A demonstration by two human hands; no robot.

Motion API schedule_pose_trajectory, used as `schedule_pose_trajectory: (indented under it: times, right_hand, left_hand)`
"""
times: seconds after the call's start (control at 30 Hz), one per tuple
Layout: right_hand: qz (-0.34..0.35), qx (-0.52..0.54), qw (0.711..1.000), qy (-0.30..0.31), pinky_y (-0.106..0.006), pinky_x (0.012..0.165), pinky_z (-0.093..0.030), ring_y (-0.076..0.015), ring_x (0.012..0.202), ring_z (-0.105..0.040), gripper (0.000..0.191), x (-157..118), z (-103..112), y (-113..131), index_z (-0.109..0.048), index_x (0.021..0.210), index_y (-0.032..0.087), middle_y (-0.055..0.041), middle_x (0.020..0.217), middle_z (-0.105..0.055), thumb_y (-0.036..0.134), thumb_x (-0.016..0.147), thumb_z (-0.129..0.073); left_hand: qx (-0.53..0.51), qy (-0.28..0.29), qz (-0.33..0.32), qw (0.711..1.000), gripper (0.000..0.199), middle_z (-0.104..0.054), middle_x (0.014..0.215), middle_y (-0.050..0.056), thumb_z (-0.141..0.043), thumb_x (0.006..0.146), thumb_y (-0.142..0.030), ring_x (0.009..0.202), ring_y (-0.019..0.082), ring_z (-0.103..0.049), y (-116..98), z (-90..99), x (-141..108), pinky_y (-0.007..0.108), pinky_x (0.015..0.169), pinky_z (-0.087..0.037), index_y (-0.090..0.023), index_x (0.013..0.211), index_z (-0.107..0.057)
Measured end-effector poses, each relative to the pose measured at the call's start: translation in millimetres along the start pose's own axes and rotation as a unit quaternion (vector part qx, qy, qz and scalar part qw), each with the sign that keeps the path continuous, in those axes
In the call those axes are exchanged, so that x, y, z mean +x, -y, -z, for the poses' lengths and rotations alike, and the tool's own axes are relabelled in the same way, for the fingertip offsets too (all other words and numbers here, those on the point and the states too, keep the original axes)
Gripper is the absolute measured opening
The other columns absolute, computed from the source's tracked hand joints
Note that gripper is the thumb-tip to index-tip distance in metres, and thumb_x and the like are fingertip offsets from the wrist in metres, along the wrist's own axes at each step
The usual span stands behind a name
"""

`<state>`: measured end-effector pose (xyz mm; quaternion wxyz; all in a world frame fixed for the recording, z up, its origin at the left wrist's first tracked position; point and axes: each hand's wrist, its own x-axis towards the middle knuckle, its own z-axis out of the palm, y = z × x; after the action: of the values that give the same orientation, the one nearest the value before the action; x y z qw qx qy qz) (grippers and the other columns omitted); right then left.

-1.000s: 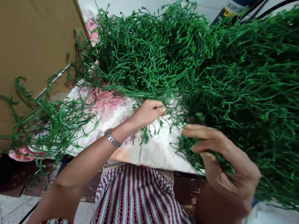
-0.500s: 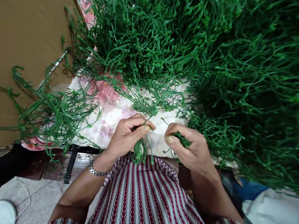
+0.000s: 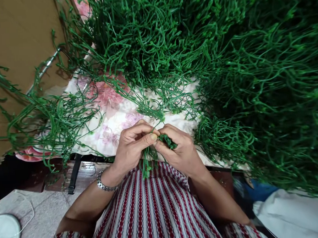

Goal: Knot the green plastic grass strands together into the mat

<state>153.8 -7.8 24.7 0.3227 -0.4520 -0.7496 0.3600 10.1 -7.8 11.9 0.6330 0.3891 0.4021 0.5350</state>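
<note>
Right hand (image 3: 180, 151) has met left hand (image 3: 131, 147), both closed on partly hidden green stems (image 3: 147, 163).

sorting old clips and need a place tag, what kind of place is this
Possibly a home or small workshop, though the frame doesn't settle which: a flowered cloth lies under heaped green stems, with a large cardboard sheet or box side beside it.

- Cloth (image 3: 116, 116): centre, under both heaps in part.
- Main heap (image 3: 170, 33): behind and right, on the cloth.
- Small heap (image 3: 60, 120): left, partly on the cloth.
- Board (image 3: 18, 34): far left, behind the small heap.
- Dish (image 3: 5, 233): near left, on the floor (image 3: 49, 217).
- Bundle (image 3: 299, 211): near right, before the main heap.
</note>
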Motion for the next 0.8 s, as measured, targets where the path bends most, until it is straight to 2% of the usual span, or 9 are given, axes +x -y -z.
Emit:
schedule_pose_trajectory:
  times: [0.17,0.33,0.43,0.5,0.63,0.73,0.8]
  right_hand:
    - [0.001,-0.001,1.0,-0.007,-0.022,0.067,-0.038,-0.0097,0.072,-0.049,0.002,1.4,1.9,-1.0,-0.049,0.083,0.016,-0.0005,0.077,-0.049,0.017,0.082,-0.05]
    - [-0.055,0.005,0.998,0.01,-0.018,0.059,-0.037,-0.0063,0.061,-0.045,0.004,-1.0,1.1,-0.6,-0.047,0.086,0.018,0.0038,0.07,-0.049,0.018,0.083,-0.049]
    - [-0.063,0.003,0.998,0.011,-0.017,0.061,-0.037,-0.0062,0.062,-0.047,0.005,-0.5,2.1,-2.9,-0.048,0.088,0.018,0.0036,0.071,-0.052,0.018,0.083,-0.049]
    - [-0.046,-0.003,0.999,0.024,-0.018,0.061,-0.037,-0.007,0.064,-0.048,0.004,1.4,4.3,-5.2,-0.049,0.087,0.017,0.0026,0.072,-0.053,0.019,0.084,-0.048]
    - [0.001,-0.057,0.997,0.054,-0.021,0.059,-0.036,-0.0093,0.063,-0.047,0.009,5.3,8.8,-9.2,-0.05,0.082,0.016,0.0002,0.069,-0.052,0.023,0.085,-0.046]
    - [0.043,-0.092,0.993,0.054,-0.022,0.06,-0.036,-0.0103,0.064,-0.047,0.007,5.5,8.8,-10.1,-0.05,0.079,0.015,-0.001,0.068,-0.051,0.016,0.082,-0.044]
    - [0.07,-0.112,0.99,0.039,-0.023,0.061,-0.036,-0.0112,0.065,-0.047,0.007,4.6,7.7,-10.0,-0.05,0.077,0.015,-0.0021,0.069,-0.051,0.011,0.077,-0.044]
  left_hand:
    - [-0.025,-0.013,0.054,0.998,0.003,-0.056,0.068,-0.001,-0.067,0.07,-0.017,0.063,0.007,-0.049,-3.4,0.2,2.2,0.017,0.059,-0.039,-0.016,0.07,-0.064]
    - [-0.028,-0.001,0.077,0.997,0.013,-0.054,0.062,-0.002,-0.067,0.07,-0.023,0.053,0.006,-0.048,-0.9,1.6,3.3,0.017,0.051,-0.039,-0.015,0.07,-0.058]
    - [0.002,0.018,0.09,0.996,0.018,-0.051,0.057,-0.003,-0.066,0.071,-0.029,0.049,0.007,-0.047,0.3,4.5,4.1,0.017,0.046,-0.038,-0.015,0.069,-0.053]
    - [0.048,0.039,0.089,0.994,0.019,-0.047,0.055,-0.004,-0.064,0.073,-0.03,0.046,0.006,-0.044,0.2,6.9,5.4,0.017,0.043,-0.034,-0.015,0.07,-0.052]
    - [0.142,0.08,0.049,0.985,0.017,-0.039,0.058,-0.005,-0.058,0.078,-0.027,0.048,0.004,-0.034,-1.8,10.3,8.9,0.016,0.044,-0.027,-0.015,0.07,-0.049]
    - [0.196,0.121,0.048,0.972,0.016,-0.039,0.063,-0.004,-0.052,0.081,-0.029,0.056,0.006,-0.036,-4.9,12.9,11.6,0.017,0.05,-0.029,-0.015,0.074,-0.048]
    - [0.233,0.155,0.064,0.958,0.023,-0.037,0.062,-0.004,-0.049,0.082,-0.034,0.057,0.007,-0.035,-7.4,15.5,13.3,0.018,0.049,-0.028,-0.014,0.07,-0.047]
